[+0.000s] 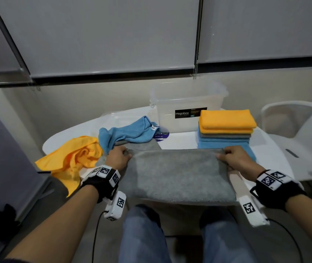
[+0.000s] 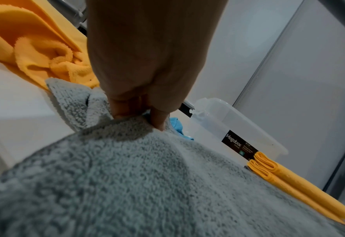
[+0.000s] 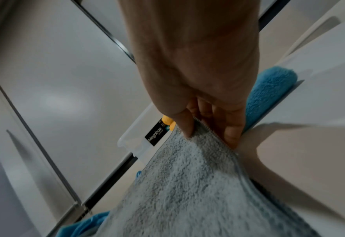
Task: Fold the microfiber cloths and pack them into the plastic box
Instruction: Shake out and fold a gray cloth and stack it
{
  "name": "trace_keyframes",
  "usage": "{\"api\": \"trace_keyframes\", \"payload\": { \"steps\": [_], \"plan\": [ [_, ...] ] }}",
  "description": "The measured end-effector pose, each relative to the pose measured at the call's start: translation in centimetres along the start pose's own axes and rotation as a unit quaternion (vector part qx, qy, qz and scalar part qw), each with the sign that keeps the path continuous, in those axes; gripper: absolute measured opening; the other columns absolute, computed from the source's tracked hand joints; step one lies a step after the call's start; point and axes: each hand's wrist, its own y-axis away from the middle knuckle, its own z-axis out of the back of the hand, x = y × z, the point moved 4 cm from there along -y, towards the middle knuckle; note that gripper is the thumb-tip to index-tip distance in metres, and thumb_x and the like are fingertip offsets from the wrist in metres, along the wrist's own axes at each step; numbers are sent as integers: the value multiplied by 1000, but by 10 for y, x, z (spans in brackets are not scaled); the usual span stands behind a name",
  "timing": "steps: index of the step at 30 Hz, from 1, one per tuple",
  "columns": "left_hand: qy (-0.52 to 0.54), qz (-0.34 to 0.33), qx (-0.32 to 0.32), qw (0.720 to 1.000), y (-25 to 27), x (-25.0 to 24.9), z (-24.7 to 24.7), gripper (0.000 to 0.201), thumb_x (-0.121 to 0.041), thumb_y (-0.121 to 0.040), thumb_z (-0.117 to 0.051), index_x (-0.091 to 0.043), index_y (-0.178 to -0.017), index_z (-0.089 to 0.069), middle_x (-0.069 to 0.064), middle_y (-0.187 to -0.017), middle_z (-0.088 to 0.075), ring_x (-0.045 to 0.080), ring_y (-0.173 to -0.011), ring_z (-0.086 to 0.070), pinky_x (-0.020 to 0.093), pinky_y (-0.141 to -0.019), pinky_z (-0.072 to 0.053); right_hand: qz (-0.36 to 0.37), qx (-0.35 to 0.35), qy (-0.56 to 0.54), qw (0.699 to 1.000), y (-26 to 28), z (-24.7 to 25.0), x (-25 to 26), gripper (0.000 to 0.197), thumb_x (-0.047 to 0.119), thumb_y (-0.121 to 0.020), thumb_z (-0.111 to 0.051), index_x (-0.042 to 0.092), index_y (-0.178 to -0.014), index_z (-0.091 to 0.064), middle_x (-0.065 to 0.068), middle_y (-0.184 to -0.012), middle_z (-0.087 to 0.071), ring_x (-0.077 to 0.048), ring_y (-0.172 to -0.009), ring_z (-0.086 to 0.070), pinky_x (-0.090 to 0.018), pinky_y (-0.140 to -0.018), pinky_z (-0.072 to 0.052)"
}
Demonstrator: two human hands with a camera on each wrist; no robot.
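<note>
A grey microfiber cloth (image 1: pixel 178 173) lies spread in front of me on the white table (image 1: pixel 276 160), its near edge hanging over the table's front. My left hand (image 1: pixel 122 155) pinches its far left corner, and my right hand (image 1: pixel 227 155) pinches its far right corner. The wrist views show the same grey cloth (image 2: pixel 167 184) (image 3: pixel 187 192) caught between thumb and fingers (image 2: pixel 157 120) (image 3: pixel 230 133). Behind stands the clear plastic box (image 1: pixel 187 103) with a black label, nothing visible inside. A stack of folded orange, grey and blue cloths (image 1: pixel 227 128) sits to its right.
A crumpled orange cloth (image 1: pixel 73 158) hangs off the table's left edge. A loose blue cloth (image 1: pixel 128 131) lies behind my left hand on another grey cloth. A white chair (image 1: pixel 291 120) stands at the right. My knees are under the table's front edge.
</note>
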Motion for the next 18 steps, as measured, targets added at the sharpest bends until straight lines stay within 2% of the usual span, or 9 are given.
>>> {"api": "trace_keyframes", "payload": {
  "steps": [3,4,8,12,15,18],
  "plan": [
    [15,22,-3,1000,-1,4,1,25,-26,-90,-71,-8,-77,-61,15,-80,-64,35,-87,-64,31,-67,-38,-4,22,-31,999,-4,7,-1,25,14,-93,-68,-8,-83,-61,-16,-78,-58,-27,-73,-57,-39,-63,-50],
    [18,29,-3,999,-1,4,1,28,-27,-90,-71,-8,-74,-60,13,-76,-61,34,-83,-64,31,-66,-37,-2,29,-24,999,-5,7,-1,26,14,-93,-68,-8,-83,-60,-16,-77,-56,-27,-71,-55,-39,-62,-49],
    [7,51,3,999,-3,5,0,33,-34,-92,-68,-6,-77,-63,12,-76,-62,29,-77,-60,32,-66,-40,4,40,42,998,-9,1,-5,27,13,-93,-69,5,-73,-52,-11,-67,-45,-22,-60,-47,-34,-54,-42],
    [11,62,-2,998,-6,7,-4,36,-37,-92,-68,-3,-81,-68,12,-76,-64,30,-78,-62,33,-68,-42,-18,51,47,997,-14,-1,-12,26,12,-95,-65,5,-73,-52,-13,-70,-50,-25,-64,-52,-34,-54,-48],
    [19,72,-18,997,-7,7,-5,36,-36,-90,-70,-4,-74,-65,9,-68,-60,26,-68,-57,31,-61,-38,-18,58,76,995,-16,-5,-12,28,13,-96,-64,6,-72,-53,-13,-71,-53,-26,-65,-54,-34,-56,-50],
    [15,83,-32,996,-5,8,-6,36,-36,-88,-71,-5,-72,-65,6,-64,-58,22,-62,-55,29,-57,-36,-8,44,116,992,-17,-9,-10,27,13,-95,-64,5,-72,-53,-14,-70,-54,-25,-62,-55,-31,-50,-48]
  ]
}}
